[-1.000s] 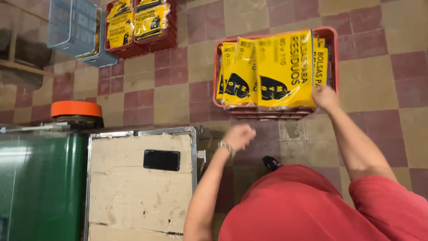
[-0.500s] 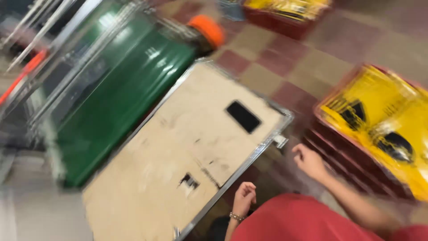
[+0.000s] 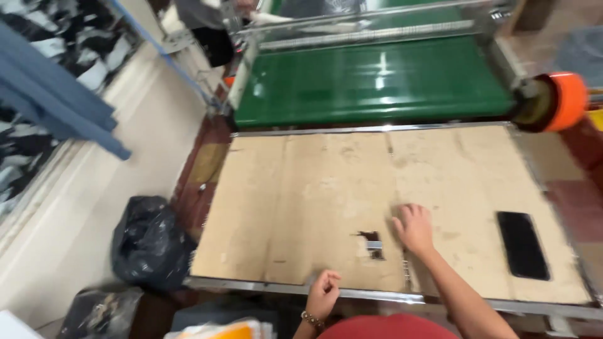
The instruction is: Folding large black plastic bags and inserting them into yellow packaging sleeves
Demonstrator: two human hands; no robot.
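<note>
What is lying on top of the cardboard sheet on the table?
On the cardboard sheet lie a black phone and the right hand, flat beside a small torn hole. The table surface under the sheet is hidden.

Two black bags [image 3: 149, 242], one phone [image 3: 522, 243]

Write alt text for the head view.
A person's right hand lies flat on a cardboard-topped table, left hand curled at its near edge. A black phone lies right; a green conveyor belt runs behind.
</note>
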